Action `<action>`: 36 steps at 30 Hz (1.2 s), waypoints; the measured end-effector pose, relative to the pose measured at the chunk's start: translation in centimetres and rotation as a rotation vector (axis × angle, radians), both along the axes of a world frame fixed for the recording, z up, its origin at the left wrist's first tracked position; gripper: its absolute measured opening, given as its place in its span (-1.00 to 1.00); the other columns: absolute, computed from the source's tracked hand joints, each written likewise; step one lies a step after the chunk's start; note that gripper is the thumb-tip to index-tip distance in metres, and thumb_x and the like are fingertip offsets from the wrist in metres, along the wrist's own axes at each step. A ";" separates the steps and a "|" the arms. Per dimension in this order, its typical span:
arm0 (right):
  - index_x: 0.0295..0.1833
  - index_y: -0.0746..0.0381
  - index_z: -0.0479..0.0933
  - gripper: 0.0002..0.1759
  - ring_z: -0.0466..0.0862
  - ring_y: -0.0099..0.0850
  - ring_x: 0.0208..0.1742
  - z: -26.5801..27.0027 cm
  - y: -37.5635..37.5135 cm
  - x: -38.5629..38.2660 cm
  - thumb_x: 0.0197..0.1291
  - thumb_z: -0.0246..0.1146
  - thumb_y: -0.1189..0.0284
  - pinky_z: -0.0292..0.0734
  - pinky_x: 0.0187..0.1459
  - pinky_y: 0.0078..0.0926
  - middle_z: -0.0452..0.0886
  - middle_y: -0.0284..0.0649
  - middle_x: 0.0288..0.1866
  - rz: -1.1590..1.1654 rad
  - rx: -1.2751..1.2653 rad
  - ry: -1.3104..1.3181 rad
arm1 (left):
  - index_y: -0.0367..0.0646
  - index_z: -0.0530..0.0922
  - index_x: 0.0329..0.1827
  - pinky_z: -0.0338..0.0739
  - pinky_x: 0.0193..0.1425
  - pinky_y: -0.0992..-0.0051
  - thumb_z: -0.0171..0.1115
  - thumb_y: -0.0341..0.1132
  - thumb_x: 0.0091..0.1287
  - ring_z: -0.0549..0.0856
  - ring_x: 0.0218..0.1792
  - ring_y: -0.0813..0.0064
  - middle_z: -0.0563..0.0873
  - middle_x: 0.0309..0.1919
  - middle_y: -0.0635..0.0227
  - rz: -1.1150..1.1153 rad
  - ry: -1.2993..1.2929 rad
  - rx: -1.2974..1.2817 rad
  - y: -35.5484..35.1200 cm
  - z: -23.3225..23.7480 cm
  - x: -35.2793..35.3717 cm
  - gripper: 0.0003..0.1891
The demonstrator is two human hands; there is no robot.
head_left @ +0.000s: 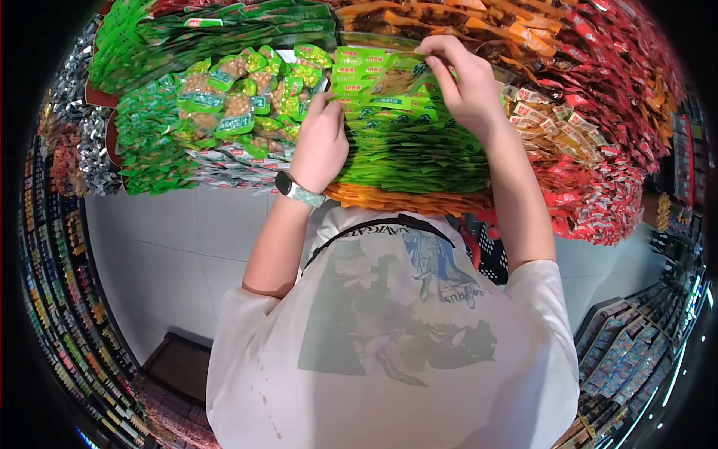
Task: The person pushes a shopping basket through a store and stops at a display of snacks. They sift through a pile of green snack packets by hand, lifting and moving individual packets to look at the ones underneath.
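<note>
A flat, bright green snack packet (374,75) with a clear window lies across the top of a dense stack of similar green snack packets (415,153). At its left edge, my left hand (321,142) has curled fingers closed on the packet's border; a watch (299,188) is on that wrist. My right hand (467,86) pinches the packet's upper right corner between thumb and fingers. Left of the stack are small green pouches (235,101) with brown contents, close to my left fingers.
Orange packets (407,198) line the front below the green stack. Red packets (591,202) fill the right side, and more green packets (247,30) stand behind. Stocked shelves (67,299) curve along the left; a rack of packaged goods (624,348) is at lower right.
</note>
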State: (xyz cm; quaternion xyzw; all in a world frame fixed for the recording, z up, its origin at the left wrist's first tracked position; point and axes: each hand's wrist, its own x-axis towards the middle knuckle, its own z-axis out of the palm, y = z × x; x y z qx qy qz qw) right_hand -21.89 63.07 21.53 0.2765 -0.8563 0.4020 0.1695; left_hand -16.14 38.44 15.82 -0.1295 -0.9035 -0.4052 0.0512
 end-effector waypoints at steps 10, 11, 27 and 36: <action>0.05 0.25 0.60 -0.80 0.75 -0.03 -0.08 -0.7 -1.5 0.0 0.35 0.27 0.62 0.65 -0.06 -0.18 0.74 -0.06 -0.11 0.037 -0.036 0.187 | -0.42 0.59 0.03 0.55 0.18 0.10 0.07 -0.62 0.42 0.64 0.10 -0.25 0.63 0.16 -0.10 -0.034 -0.017 -0.031 -0.3 0.6 -0.2 -0.80; 0.05 0.25 0.60 -0.80 0.74 -0.01 -0.08 -1.0 -1.8 0.2 0.33 0.27 0.62 0.66 -0.06 -0.16 0.74 -0.05 -0.11 0.074 -0.006 0.180 | -0.43 0.59 0.01 0.56 0.16 0.08 0.08 -0.61 0.43 0.64 0.08 -0.24 0.62 0.13 -0.13 -0.035 0.013 -0.029 -0.2 0.5 -0.1 -0.82; 0.08 0.23 0.59 -0.83 0.76 0.01 -0.08 -3.2 -2.3 0.4 0.43 0.26 0.53 0.65 -0.08 -0.12 0.76 -0.03 -0.11 0.184 0.257 -0.065 | -0.37 0.58 0.13 0.66 0.10 0.18 0.18 -0.52 0.47 0.70 0.07 -0.08 0.56 0.25 -0.08 0.080 0.070 -0.002 0.4 -0.2 1.7 -0.77; 0.00 0.23 0.63 -0.86 0.70 0.10 -0.29 -3.1 -2.9 1.0 0.37 0.30 0.48 0.57 -0.26 0.00 0.70 0.03 -0.35 0.134 0.369 -0.221 | -0.34 0.43 0.37 0.65 0.16 0.21 0.16 -0.53 0.48 0.65 0.16 -0.06 0.53 0.29 -0.07 0.055 0.081 0.044 0.7 -0.8 1.5 -0.59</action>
